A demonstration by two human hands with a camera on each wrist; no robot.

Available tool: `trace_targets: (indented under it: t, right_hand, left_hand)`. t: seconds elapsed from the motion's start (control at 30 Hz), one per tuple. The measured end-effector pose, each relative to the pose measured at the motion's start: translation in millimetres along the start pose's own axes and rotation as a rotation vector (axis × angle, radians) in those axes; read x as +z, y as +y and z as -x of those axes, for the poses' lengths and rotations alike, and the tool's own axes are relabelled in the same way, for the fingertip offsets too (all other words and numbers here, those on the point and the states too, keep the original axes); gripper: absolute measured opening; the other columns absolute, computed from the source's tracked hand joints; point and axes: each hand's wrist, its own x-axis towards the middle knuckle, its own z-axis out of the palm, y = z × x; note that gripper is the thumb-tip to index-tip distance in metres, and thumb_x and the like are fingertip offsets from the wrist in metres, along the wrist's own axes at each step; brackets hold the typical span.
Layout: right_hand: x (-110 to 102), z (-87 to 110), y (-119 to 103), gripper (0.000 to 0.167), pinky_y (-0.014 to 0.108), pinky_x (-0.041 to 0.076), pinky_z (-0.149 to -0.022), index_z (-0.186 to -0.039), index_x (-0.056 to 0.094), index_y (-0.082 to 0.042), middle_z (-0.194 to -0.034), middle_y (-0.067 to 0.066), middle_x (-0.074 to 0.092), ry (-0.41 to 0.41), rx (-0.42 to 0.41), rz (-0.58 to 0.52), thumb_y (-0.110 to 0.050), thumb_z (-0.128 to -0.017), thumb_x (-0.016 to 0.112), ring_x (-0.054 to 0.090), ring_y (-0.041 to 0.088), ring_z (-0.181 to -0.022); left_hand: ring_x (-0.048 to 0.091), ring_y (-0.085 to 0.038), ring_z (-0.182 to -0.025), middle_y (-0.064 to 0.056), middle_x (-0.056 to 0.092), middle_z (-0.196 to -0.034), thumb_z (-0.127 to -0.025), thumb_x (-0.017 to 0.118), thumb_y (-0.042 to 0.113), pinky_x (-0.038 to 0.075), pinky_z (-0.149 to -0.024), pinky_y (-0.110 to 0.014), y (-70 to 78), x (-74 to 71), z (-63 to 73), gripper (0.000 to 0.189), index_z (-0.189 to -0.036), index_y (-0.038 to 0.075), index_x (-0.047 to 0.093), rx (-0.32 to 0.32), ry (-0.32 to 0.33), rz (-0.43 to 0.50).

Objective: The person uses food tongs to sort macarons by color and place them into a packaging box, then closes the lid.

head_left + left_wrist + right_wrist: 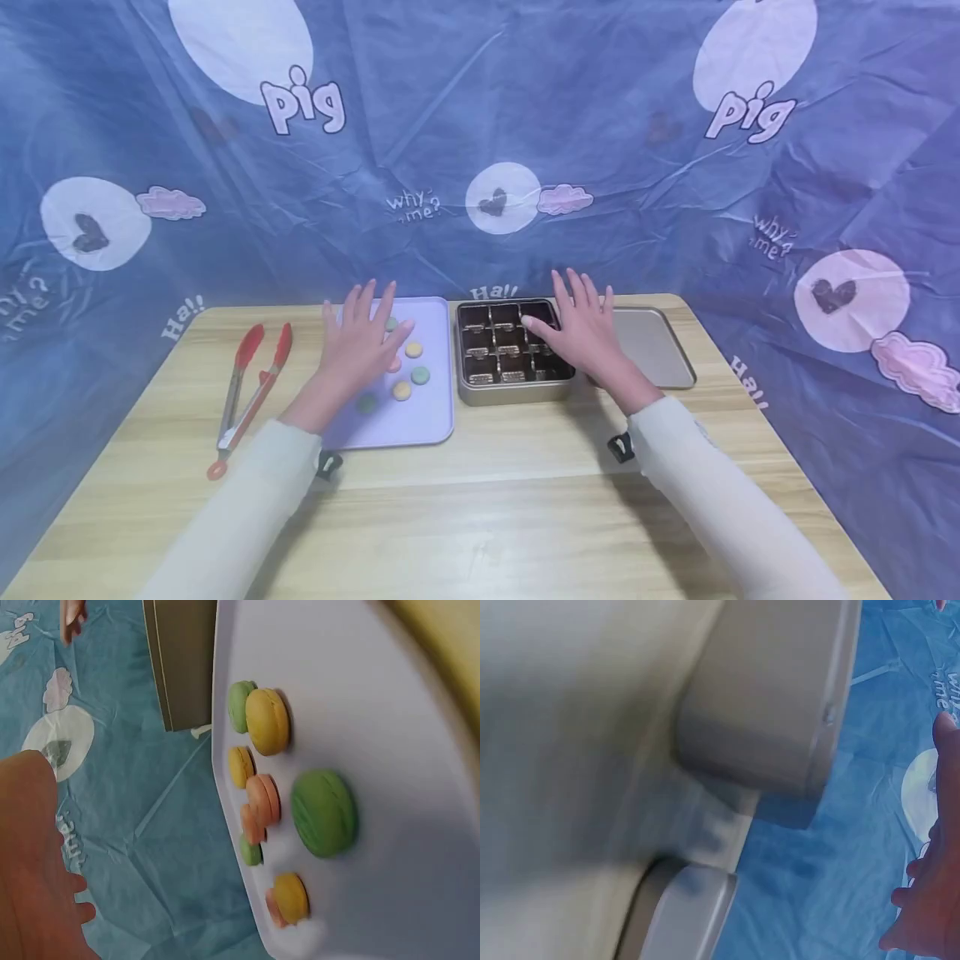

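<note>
While macarons (324, 813) lie below left grip (358, 346), tin (517, 392) near right grip (588, 333); both spread wide

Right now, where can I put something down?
Bare table lies this side of the tray and tin, between the sleeves. Another patch is left of the tongs. Crowded: the tray, with macarons and the left hand above. The gap between tray and tin is thin.
</note>
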Motion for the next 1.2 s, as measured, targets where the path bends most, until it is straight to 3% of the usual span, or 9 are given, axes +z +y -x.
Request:
trace_targets:
  t: [0.43, 0.57, 0.7, 0.97, 1.2]
  right_hand:
    - [4.1, 47.2, 20.2, 0.102, 0.065, 0.009, -0.121, -0.163, 0.007, -0.014, -0.169, 0.018, 0.008, -0.046, -0.043, -0.089, -0.075, -0.092, 0.047, 0.013, 0.048, -0.152]
    - [8.9, 57.7, 22.8, 0.105, 0.065, 0.012, -0.121, -0.163, 0.008, -0.013, -0.169, 0.019, 0.008, -0.068, -0.058, -0.079, -0.076, -0.090, 0.049, 0.015, 0.048, -0.151]
    - [15.8, 62.4, 24.6, 0.107, 0.065, 0.015, -0.120, -0.163, 0.008, -0.011, -0.168, 0.021, 0.010, -0.084, -0.070, -0.067, -0.077, -0.089, 0.049, 0.018, 0.049, -0.150]
    - [28.4, 62.8, 23.2, 0.105, 0.064, 0.019, -0.120, -0.163, 0.002, -0.014, -0.169, 0.019, 0.006, -0.140, -0.065, -0.066, -0.074, -0.091, 0.049, 0.019, 0.048, -0.151]
    - [33.0, 65.5, 26.2, 0.103, 0.064, 0.017, -0.120, -0.163, -0.002, -0.016, -0.169, 0.018, 0.005, -0.158, -0.060, -0.071, -0.071, -0.093, 0.050, 0.016, 0.047, -0.152]
  left_hand:
    - [0.021, -0.044, -0.150, -0.022, 0.022, -0.165, -0.106, 0.035, 0.052, 0.017, -0.121, -0.063, -24.4, -8.4, 41.9, 0.074, -0.161, 0.006, 0.017, -0.013, 0.072, 0.112]
    - [0.026, -0.042, -0.149, -0.019, 0.029, -0.163, -0.105, 0.035, 0.054, 0.023, -0.119, -0.063, -33.5, -10.5, 55.6, 0.074, -0.162, 0.009, 0.017, -0.050, 0.077, 0.140]
    - [0.027, -0.042, -0.149, -0.019, 0.031, -0.162, -0.104, 0.034, 0.058, 0.023, -0.117, -0.065, -43.7, -10.9, 68.5, 0.076, -0.162, 0.012, 0.017, -0.076, 0.065, 0.147]
    - [0.024, -0.048, -0.148, -0.026, 0.026, -0.162, -0.105, 0.031, 0.058, 0.019, -0.117, -0.067, -62.0, -8.9, 91.8, 0.079, -0.160, 0.003, 0.018, -0.125, 0.008, 0.129]
    - [0.023, -0.051, -0.146, -0.029, 0.025, -0.161, -0.105, 0.030, 0.058, 0.020, -0.116, -0.068, -76.3, -5.5, 104.2, 0.082, -0.159, -0.001, 0.016, -0.151, -0.027, 0.128]
